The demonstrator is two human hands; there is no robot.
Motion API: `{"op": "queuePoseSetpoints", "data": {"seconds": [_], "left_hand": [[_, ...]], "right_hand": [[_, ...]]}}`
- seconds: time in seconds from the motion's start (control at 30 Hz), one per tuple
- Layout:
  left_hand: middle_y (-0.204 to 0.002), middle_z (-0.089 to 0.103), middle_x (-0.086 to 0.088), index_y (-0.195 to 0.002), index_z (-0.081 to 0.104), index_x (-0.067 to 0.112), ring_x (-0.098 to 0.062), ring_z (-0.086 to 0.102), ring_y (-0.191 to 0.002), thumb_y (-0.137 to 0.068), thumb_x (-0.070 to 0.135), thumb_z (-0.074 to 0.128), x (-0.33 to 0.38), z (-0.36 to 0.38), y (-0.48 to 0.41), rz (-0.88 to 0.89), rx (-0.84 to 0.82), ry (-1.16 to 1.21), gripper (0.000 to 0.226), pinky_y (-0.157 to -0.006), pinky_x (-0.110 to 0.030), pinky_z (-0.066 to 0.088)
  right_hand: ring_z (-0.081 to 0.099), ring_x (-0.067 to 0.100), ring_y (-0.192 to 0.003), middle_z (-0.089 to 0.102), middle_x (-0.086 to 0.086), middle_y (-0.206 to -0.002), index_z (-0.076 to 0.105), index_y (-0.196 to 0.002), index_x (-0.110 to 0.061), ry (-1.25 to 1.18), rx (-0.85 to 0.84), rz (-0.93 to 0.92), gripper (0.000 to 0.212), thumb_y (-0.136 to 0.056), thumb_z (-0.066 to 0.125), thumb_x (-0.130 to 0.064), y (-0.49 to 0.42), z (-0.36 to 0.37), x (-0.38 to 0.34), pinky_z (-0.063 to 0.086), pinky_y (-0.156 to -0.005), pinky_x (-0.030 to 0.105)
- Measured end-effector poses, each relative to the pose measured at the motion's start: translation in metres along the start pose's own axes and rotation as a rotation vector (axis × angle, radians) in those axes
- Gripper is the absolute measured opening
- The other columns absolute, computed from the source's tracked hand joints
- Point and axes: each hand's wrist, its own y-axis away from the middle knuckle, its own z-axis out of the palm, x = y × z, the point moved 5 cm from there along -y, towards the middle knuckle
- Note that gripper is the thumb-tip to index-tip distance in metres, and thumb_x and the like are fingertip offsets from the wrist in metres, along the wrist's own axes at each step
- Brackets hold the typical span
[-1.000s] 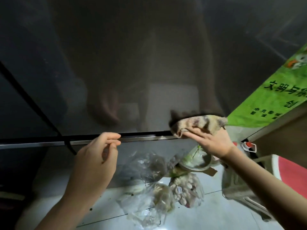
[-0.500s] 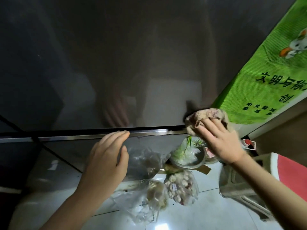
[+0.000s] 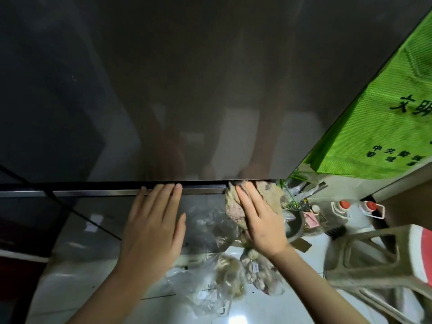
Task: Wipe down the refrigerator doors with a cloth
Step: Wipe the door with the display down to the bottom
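Your right hand (image 3: 261,220) is pressing the cloth (image 3: 236,206) flat against the refrigerator door (image 3: 187,90), fingers spread over it, not pinched; the cloth sits at the seam (image 3: 117,191) near the right edge, partly under your palm. Your left hand (image 3: 154,230) lies open beside it, fingertips on the seam, gripping nothing; the seam's long axis runs leftward from the cloth, so that looks like your stroke. One cloth; two hands; two red-capped bottles (image 3: 341,213) on the floor at right; one green bag (image 3: 385,118).
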Motion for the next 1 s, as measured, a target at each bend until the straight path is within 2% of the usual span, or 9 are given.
{"op": "queuePoseSetpoints", "data": {"seconds": [0.07, 0.13, 0.2, 0.33, 0.47, 0.63, 0.77, 0.9, 1.0], "left_hand": [[-0.125, 0.059, -0.013, -0.131, 0.053, 0.001, -0.03, 0.052, -0.118, -0.094, 0.03, 0.035, -0.002, -0.002, -0.004, 0.013, 0.015, 0.02, 0.051, -0.11, -0.046, 0.029], [-0.126, 0.059, -0.011, -0.131, 0.053, 0.003, -0.028, 0.051, -0.118, -0.094, 0.03, 0.035, -0.004, -0.004, -0.006, 0.035, 0.021, 0.047, 0.05, -0.111, -0.043, 0.027], [-0.127, 0.059, -0.01, -0.131, 0.054, 0.003, -0.026, 0.05, -0.12, -0.093, 0.028, 0.035, -0.007, -0.005, -0.006, 0.054, 0.029, 0.092, 0.049, -0.111, -0.042, 0.026], [-0.128, 0.059, -0.01, -0.128, 0.056, 0.002, -0.025, 0.052, -0.12, -0.091, 0.023, 0.036, -0.013, -0.005, -0.006, 0.076, 0.055, 0.164, 0.046, -0.11, -0.04, 0.028], [-0.117, 0.062, -0.016, -0.118, 0.058, -0.001, -0.028, 0.052, -0.111, -0.085, 0.017, 0.035, -0.047, -0.011, 0.0, -0.09, 0.092, 0.139, 0.045, -0.104, -0.035, 0.03], [-0.135, 0.051, -0.017, -0.135, 0.047, 0.0, -0.033, 0.044, -0.126, -0.084, 0.017, 0.034, -0.068, -0.003, 0.019, -0.034, 0.038, -0.024, 0.055, -0.109, -0.051, 0.029], [-0.133, 0.05, -0.017, -0.135, 0.047, 0.005, -0.035, 0.044, -0.125, -0.086, 0.018, 0.032, -0.076, -0.005, 0.021, -0.102, 0.05, -0.008, 0.054, -0.108, -0.053, 0.03], [-0.115, 0.061, -0.011, -0.12, 0.06, 0.005, -0.032, 0.054, -0.11, -0.086, 0.015, 0.039, -0.076, -0.012, 0.014, -0.165, 0.144, 0.088, 0.041, -0.108, -0.049, 0.031], [-0.101, 0.062, -0.009, -0.105, 0.063, 0.006, -0.032, 0.054, -0.097, -0.083, 0.013, 0.041, -0.079, -0.017, 0.008, -0.182, 0.2, 0.152, 0.033, -0.1, -0.044, 0.037]], "right_hand": [[0.05, 0.023, -0.115, 0.028, 0.001, -0.147, 0.014, -0.151, -0.025, 0.037, 0.017, -0.038, 0.088, -0.073, 0.054, -0.02, -0.004, -0.015, 0.009, 0.052, -0.085, 0.04], [0.046, 0.032, -0.111, 0.04, 0.011, -0.128, 0.031, -0.14, -0.012, 0.103, 0.068, -0.074, 0.06, -0.084, 0.046, -0.027, -0.006, -0.028, 0.02, 0.038, -0.099, 0.046], [0.044, 0.037, -0.105, 0.042, 0.015, -0.117, 0.039, -0.127, -0.001, 0.143, 0.122, -0.007, 0.049, -0.087, 0.039, -0.028, -0.009, -0.031, 0.016, 0.035, -0.098, 0.052], [0.041, 0.039, -0.106, 0.056, 0.025, -0.107, 0.043, -0.118, 0.002, 0.247, 0.127, 0.221, 0.059, -0.067, 0.043, -0.027, -0.036, 0.009, -0.058, 0.026, -0.101, 0.053], [0.045, 0.03, -0.085, 0.057, 0.012, -0.09, 0.049, -0.106, -0.009, 0.129, 0.112, 0.032, 0.034, -0.082, 0.043, -0.032, -0.083, 0.033, -0.137, 0.034, -0.084, 0.041], [0.044, 0.028, -0.089, 0.055, 0.011, -0.098, 0.046, -0.122, -0.008, 0.245, 0.035, -0.198, 0.048, -0.079, 0.046, -0.028, -0.057, 0.008, -0.078, 0.033, -0.076, 0.037], [0.04, 0.03, -0.082, 0.049, 0.017, -0.093, 0.044, -0.11, -0.008, 0.246, 0.078, 0.003, 0.036, -0.079, 0.042, -0.027, -0.03, -0.022, -0.01, 0.031, -0.074, 0.04], [0.034, 0.026, -0.079, 0.047, 0.013, -0.078, 0.031, -0.082, -0.015, 0.217, 0.174, 0.431, 0.033, -0.054, 0.033, -0.031, -0.052, -0.004, -0.059, 0.033, -0.08, 0.045], [0.042, 0.029, -0.084, 0.055, 0.015, -0.084, 0.041, -0.089, -0.011, 0.172, 0.115, 0.277, 0.037, -0.058, 0.038, -0.031, -0.084, 0.032, -0.146, 0.034, -0.086, 0.044]]}}
